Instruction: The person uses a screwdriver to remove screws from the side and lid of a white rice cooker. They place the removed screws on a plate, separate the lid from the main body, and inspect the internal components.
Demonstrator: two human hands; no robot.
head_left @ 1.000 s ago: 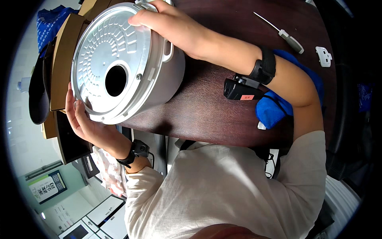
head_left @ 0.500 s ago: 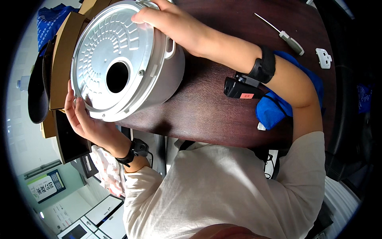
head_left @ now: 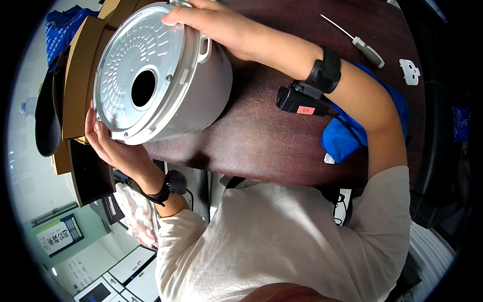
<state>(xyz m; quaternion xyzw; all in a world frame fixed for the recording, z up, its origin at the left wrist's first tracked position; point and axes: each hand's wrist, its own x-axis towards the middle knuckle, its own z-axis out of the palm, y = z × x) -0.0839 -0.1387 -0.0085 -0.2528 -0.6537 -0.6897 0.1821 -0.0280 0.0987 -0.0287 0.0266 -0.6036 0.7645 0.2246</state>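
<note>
A white, round appliance body [head_left: 198,95], which looks like a rice cooker, lies tilted on the table with its flat end turned up and to the left. A silvery metal plate [head_left: 121,65] with rings of slots and a round dark hole covers that end. Screws sit near the plate's rim. My left hand [head_left: 118,153] supports the near left rim, fingers along the outer edge. At the far rim my right hand [head_left: 219,25] grips the edge, thumb on the plate, close to a loop-shaped lug. Some fingers of both hands are hidden behind the body.
On the dark brown table [head_left: 251,131] lie a screwdriver [head_left: 365,48] and a small white plastic part [head_left: 409,72] at the right. A blue cloth [head_left: 344,138] is under my right forearm. Cardboard boxes [head_left: 83,75] stand left of the appliance.
The appliance body has tipped a little, so more of its side wall shows and the plate looks narrower. Both hands have moved with it and keep their hold.
</note>
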